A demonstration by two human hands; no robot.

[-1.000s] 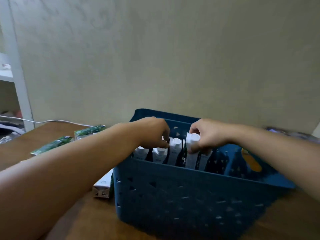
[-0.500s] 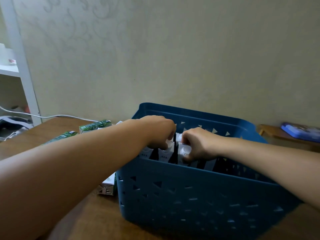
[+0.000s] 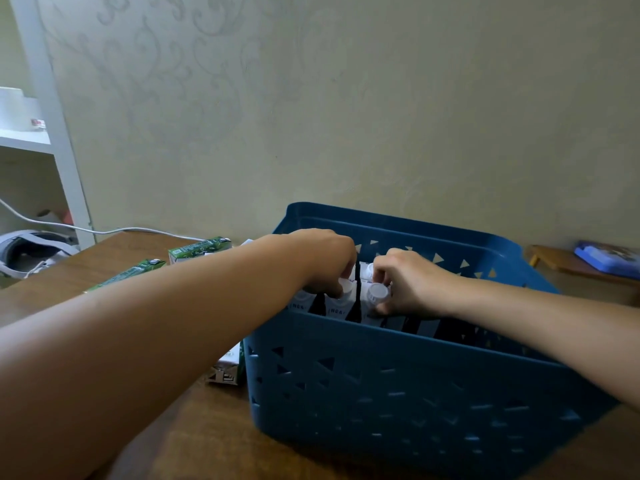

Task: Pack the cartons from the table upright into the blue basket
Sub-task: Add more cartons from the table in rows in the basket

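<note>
**Seating upright cartons in the blue basket**

At far left, two green cartons (image 3: 162, 263) lie flat on the wooden table (image 3: 114, 251), and a third carton (image 3: 228, 367) lies just beside the basket's left wall; judged from how they lie, these three await packing. The blue basket (image 3: 398, 386) stands right of centre, near the wall. Along its near left side stands a row of white cartons (image 3: 337, 304), caps up; four tops are countable, though the hands may hide more. The left hand (image 3: 327, 261) reaches over the rim with fingers curled onto a carton top, probably bracing the row against tipping. The right hand (image 3: 412, 284) pinches the capped carton (image 3: 375, 301) at the row's right end, apparently settling it upright against its neighbours.
</note>
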